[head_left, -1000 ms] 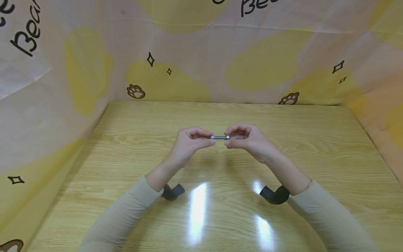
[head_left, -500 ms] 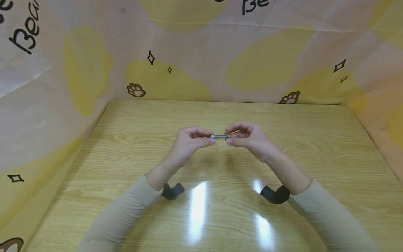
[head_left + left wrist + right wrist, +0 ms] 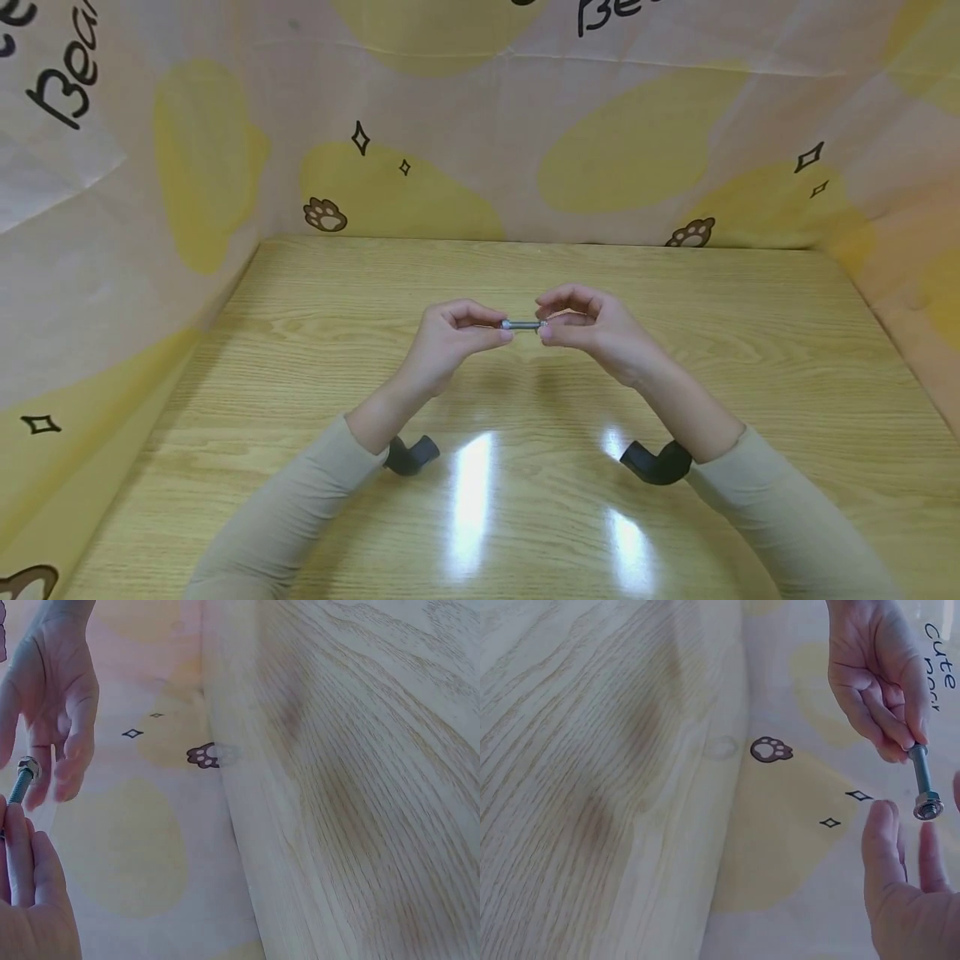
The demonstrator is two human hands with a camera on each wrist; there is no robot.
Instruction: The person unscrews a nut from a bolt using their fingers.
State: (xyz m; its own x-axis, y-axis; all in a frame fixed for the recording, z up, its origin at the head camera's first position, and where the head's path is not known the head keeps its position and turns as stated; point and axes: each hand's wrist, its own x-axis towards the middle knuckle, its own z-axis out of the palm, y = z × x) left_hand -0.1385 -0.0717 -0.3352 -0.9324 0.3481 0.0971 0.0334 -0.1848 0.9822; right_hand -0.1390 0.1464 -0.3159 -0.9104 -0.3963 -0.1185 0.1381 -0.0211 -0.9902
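My left hand (image 3: 448,343) pinches the head end of a metal bolt (image 3: 523,325) between thumb and fingers, holding it level above the table. A hex nut (image 3: 928,804) sits around the bolt's far end, with a ring like a washer or flange at its outer face. Around that end are the fingers of my right hand (image 3: 596,329), spread and slightly bent. In the right wrist view, gaps show between these fingers and the nut. The left wrist view shows the nut (image 3: 28,766) in front of the right fingers. The bolt's head is mostly hidden by the left fingertips.
A wood-grain table (image 3: 480,517) lies below both hands. Patterned cloth (image 3: 450,125) rises at its back and sides. Black curved pieces (image 3: 412,456) stick out beneath both wrists.
The right thumb has shifted slightly right and the right index finger has lifted, so those fingers stand wider apart around the nut. My left hand keeps its pinch on the bolt, almost still.
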